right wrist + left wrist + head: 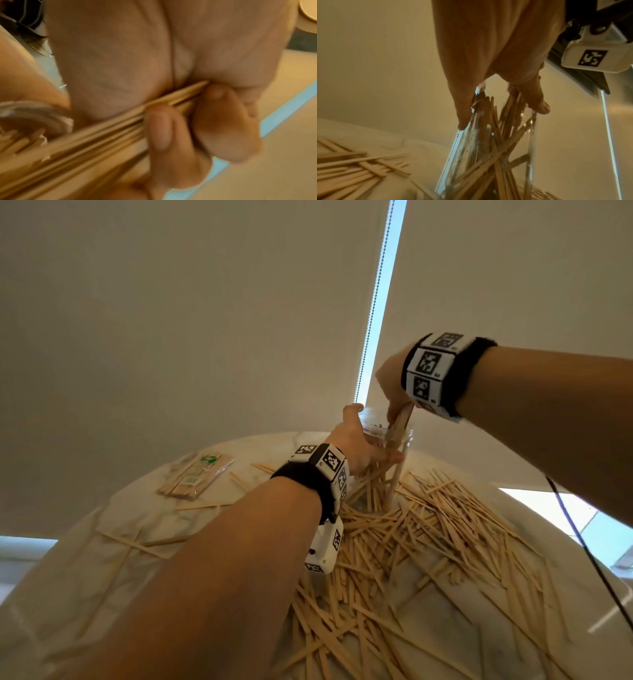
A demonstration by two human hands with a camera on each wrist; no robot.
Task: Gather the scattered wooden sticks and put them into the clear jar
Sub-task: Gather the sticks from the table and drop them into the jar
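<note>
A clear jar (400, 440) stands upright at the far side of the round table, with several wooden sticks (494, 155) leaning inside it. My left hand (359, 446) grips the jar's upper wall, thumb on one side and fingers (464, 108) on the other. My right hand (394, 392) hovers over the jar's mouth and pinches a bundle of sticks (400, 422) whose lower ends reach down into the jar. In the right wrist view the bundle (106, 128) runs between curled fingers (161, 129) and palm, beside the jar's rim (42, 115). A big heap of loose sticks (428, 542) lies in front of the jar.
The pale marble table (102, 559) holds a sealed packet of sticks (195, 477) at the back left and a few stray sticks (144, 546) on the left. A roller blind with a bead chain (371, 309) hangs behind. A black cable (582, 542) runs down on the right.
</note>
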